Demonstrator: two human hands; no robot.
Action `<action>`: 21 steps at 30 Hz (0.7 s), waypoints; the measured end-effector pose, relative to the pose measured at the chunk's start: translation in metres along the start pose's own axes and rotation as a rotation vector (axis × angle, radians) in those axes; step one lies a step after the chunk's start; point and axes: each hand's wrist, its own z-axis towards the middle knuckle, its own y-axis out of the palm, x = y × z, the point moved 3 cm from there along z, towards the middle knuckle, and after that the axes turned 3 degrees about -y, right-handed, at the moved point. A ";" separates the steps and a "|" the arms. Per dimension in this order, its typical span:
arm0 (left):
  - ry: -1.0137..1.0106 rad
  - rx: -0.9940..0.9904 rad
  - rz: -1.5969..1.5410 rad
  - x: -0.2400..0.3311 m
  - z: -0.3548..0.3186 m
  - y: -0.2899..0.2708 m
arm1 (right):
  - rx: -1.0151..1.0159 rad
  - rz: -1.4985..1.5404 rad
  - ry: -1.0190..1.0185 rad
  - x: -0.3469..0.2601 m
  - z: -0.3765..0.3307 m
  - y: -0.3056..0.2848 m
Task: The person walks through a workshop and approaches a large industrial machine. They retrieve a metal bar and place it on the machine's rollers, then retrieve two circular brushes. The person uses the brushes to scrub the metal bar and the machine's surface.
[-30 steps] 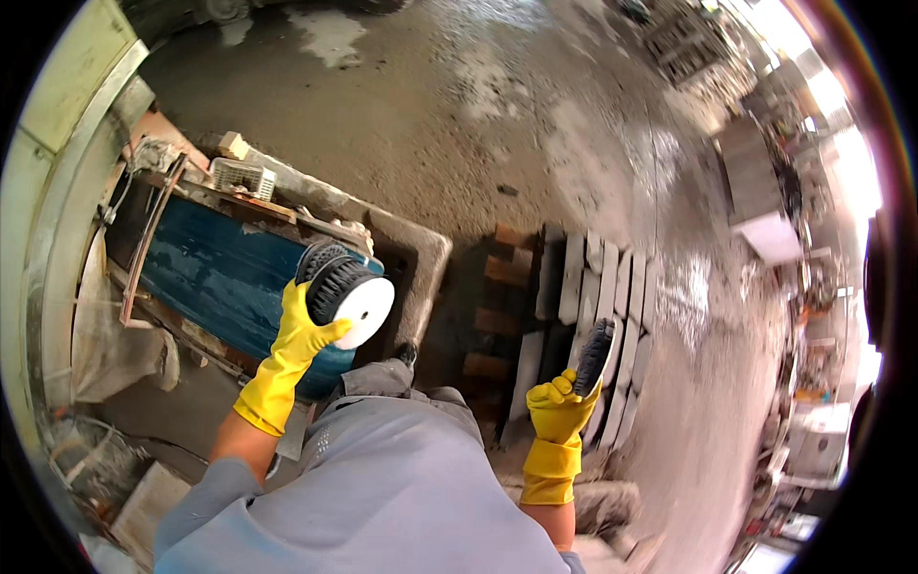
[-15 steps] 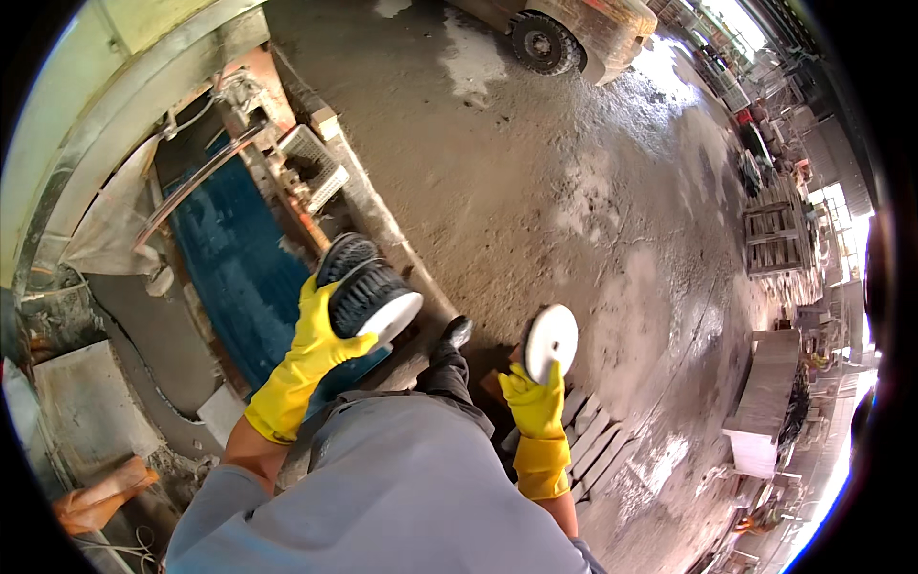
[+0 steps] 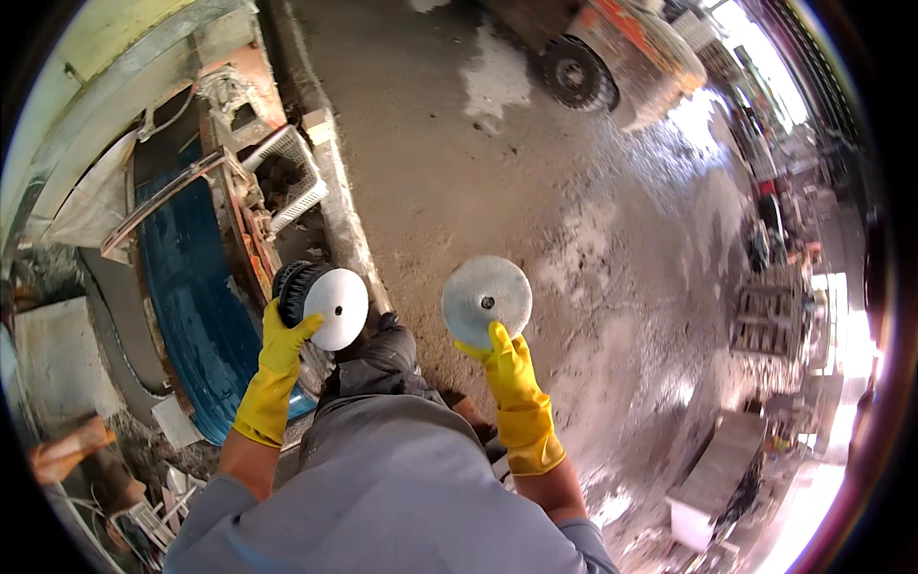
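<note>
My left hand (image 3: 271, 375) wears a yellow rubber glove and grips round black-bristled disc brushes (image 3: 295, 285), held on edge. The white round backing (image 3: 338, 304) of the brush nearest the right faces up at me, with a small dark centre hole. In my gloved right hand (image 3: 513, 387) is a flat grey-white round disc (image 3: 475, 282), pinched at its lower edge. That disc also has a dark hole at its centre, and its far side is hidden. The two hands are apart, each in front of my body.
On the left lies a machine bed with a wet blue surface (image 3: 186, 297). A white plastic basket (image 3: 304, 191) stands beside it, along a concrete curb (image 3: 346, 215). A vehicle's wheel (image 3: 576, 73) rests on the wet floor (image 3: 421, 163) ahead. Wooden pallets (image 3: 767, 318) are stacked at right.
My right hand has moved forward and left, turning the disc's broad grey face up. My left hand has rotated the brushes so the white backing shows fully. The view has shifted.
</note>
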 end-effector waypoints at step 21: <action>0.522 -0.140 0.392 0.187 0.483 0.285 | 0.109 0.214 -0.102 -0.056 0.545 -0.067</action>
